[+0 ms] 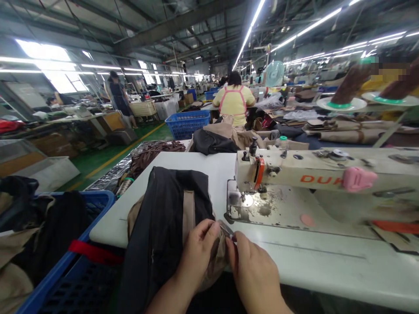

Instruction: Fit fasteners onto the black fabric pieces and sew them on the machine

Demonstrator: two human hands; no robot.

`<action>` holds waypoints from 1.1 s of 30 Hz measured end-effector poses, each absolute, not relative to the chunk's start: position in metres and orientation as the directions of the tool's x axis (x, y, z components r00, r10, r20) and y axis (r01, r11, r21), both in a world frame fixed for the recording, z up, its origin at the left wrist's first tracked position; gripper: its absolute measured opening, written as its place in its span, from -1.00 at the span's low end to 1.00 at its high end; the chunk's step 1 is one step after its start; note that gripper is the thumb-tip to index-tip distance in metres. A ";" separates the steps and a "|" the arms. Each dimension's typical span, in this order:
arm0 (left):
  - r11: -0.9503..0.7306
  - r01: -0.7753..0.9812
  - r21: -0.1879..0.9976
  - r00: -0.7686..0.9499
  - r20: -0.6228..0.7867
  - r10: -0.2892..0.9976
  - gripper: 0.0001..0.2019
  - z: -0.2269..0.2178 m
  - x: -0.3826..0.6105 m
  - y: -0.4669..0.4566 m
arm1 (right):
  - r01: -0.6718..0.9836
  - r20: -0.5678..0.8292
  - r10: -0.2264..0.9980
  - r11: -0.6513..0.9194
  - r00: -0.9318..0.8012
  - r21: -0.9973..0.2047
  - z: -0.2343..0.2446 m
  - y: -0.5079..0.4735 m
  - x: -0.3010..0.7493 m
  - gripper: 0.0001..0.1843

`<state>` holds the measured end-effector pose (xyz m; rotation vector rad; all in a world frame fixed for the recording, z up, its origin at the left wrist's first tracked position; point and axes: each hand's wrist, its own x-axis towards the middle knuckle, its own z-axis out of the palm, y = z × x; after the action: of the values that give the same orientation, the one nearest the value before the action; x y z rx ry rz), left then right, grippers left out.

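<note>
The fabric piece (166,209), dark with tan parts, lies at the left end of the counter (327,275) and hangs over its near edge. It seems partly made up: a tan strip (188,213) runs along the dark panel and looks already attached. The tan edge between the hands looks loose, so I judge this part as not finished. The piece is just beside the needle end of the sewing machine (288,168), not under it.

The left hand (196,250) has thumb and finger pressed together on this edge. The right hand (257,266) is also in a closed pinch and appears to have the same edge; something greyish shows between the two grips, but it is too small to tell.

The counter is pale and smooth, with a rounded left corner. At its far edge more dark and tan cloth (214,141) is heaped. Beside the left corner stands a blue basket (109,198) with similar cloth; whether this is finished or waiting, I cannot tell.

The room is a large workshop with a green floor (144,133) and long lamps (250,32). Ahead, a co-worker (234,102) in yellow sits with the back to us; another person (116,93) stands farther left.
</note>
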<state>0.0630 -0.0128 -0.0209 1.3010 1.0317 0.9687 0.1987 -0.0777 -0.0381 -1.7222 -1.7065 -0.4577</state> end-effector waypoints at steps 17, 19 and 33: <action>0.084 -0.046 0.995 0.220 -0.072 0.973 -0.57 -0.020 0.068 -0.009 | 0.777 0.591 0.803 0.327 0.072 -0.538 -0.052 -0.066 0.220 -0.83; 0.092 -0.051 0.994 0.233 -0.077 0.969 -0.56 -0.019 0.069 -0.008 | 0.656 0.458 0.882 0.281 0.112 -0.701 -0.052 -0.065 0.219 -0.79; 0.085 -0.021 0.996 0.226 -0.078 0.971 -0.55 -0.015 0.071 -0.013 | 0.151 -0.002 0.991 -0.022 0.133 -0.988 -0.034 -0.063 0.219 -0.49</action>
<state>0.0712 -0.0125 -0.0155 1.2261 1.0574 0.9977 0.2192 -0.0628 -0.0345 -1.3896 -1.2132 1.0423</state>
